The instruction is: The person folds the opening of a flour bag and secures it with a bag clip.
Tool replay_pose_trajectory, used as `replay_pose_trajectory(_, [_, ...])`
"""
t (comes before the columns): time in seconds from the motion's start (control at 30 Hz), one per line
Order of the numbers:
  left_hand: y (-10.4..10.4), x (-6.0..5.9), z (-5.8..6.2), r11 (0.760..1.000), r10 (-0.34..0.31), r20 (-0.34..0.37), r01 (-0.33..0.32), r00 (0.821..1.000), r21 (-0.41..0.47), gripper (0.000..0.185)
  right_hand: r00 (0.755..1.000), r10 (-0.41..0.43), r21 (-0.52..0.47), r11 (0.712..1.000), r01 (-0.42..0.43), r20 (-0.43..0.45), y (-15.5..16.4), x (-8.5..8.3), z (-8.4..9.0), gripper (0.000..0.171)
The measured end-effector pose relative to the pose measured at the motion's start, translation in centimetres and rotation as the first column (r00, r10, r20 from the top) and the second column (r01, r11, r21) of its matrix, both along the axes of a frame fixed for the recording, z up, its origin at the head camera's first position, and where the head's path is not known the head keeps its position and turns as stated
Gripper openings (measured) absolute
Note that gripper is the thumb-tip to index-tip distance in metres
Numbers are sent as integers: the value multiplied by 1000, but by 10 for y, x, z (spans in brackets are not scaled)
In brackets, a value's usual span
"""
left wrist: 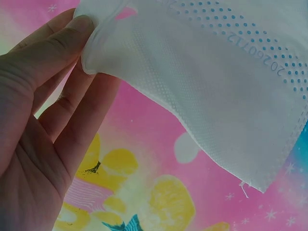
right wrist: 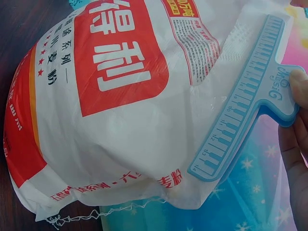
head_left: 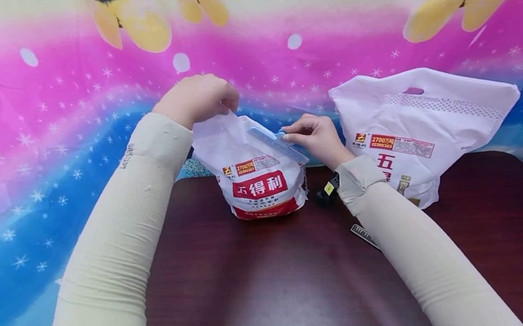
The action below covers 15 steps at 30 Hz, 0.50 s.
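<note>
Left hand (head_left: 196,99) pinches the white woven flour bag's (head_left: 256,177) top edge at 11 o'clock. Right hand (head_left: 315,136) pinches the blue plastic sealing clip (right wrist: 245,103); only the right wrist view shows its piano-key pattern.

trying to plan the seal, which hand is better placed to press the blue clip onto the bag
Right. The right hand already pinches the blue clip against the bag, while the left hand pinches its top corner.
</note>
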<state>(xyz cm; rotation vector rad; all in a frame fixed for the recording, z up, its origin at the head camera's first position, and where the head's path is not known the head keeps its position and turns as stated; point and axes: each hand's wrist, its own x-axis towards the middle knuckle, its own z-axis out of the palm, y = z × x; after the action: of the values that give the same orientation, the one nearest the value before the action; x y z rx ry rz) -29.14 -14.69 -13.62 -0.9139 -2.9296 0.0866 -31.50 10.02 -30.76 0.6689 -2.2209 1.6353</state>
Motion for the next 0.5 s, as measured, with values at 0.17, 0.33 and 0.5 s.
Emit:
replay_pose_trajectory(0.17, [0, -1, 0, 1000, -13, -6, 13, 1000, -8, 23, 1000, 1, -5, 1000, -1, 5, -3, 1, 3, 16])
replay_pose_trajectory(0.33, [-1, -1, 0, 1000, -16, -8, 16, 1000, -12, 24, 1000, -3, 0, 1000, 3, 7, -4, 2, 4, 16])
replay_pose_trajectory(0.5, [-1, 1, -1, 1000, -6, -5, 6, 1000, 7, 25, 1000, -11, 10, 1000, 10, 24, -4, 2, 3, 16])
